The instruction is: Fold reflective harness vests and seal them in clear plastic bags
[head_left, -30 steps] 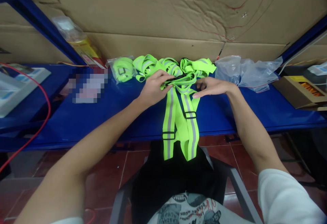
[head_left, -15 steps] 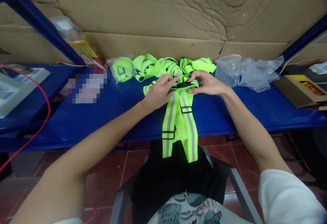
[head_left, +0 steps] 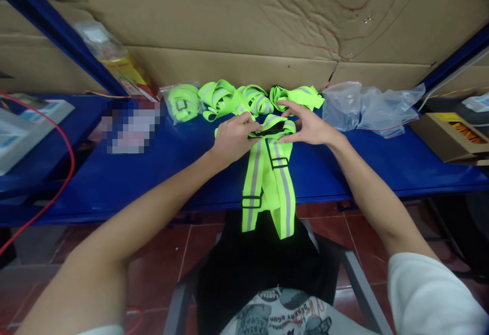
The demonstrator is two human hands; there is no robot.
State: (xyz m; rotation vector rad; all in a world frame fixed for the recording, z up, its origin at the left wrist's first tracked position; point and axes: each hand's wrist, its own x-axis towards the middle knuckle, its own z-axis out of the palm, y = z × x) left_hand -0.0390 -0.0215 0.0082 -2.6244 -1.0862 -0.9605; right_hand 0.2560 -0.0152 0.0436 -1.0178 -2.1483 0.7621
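Blue counter (head_left: 153, 172), cardboard lining the wall behind, red tile floor below. Left hand (head_left: 231, 136) and right hand (head_left: 309, 126) both pinch the folded top of one neon reflective strap vest (head_left: 269, 172), its tails spilling over the front edge. Three more bundles (head_left: 244, 98) along the back edge, one bagged (head_left: 183, 103), two clear bags (head_left: 367, 108) beside.

- Glowing neon yellow-green with grey reflective stripes and black buckles: the strap vest (head_left: 269, 177) under the left hand (head_left: 231, 139) and right hand (head_left: 307, 126).
- Matching in the same neon green: the bundled straps (head_left: 237, 98) behind.
- Showing deep blue: the shelf (head_left: 153, 172).
- Standing plain brown: the cardboard (head_left: 229, 24), crossed by thin red lines.
- Lying clear: the plastic bags (head_left: 367, 106).
- Shining dark red: the floor tiles (head_left: 160, 253).
- Curving red: the cable (head_left: 64, 136).
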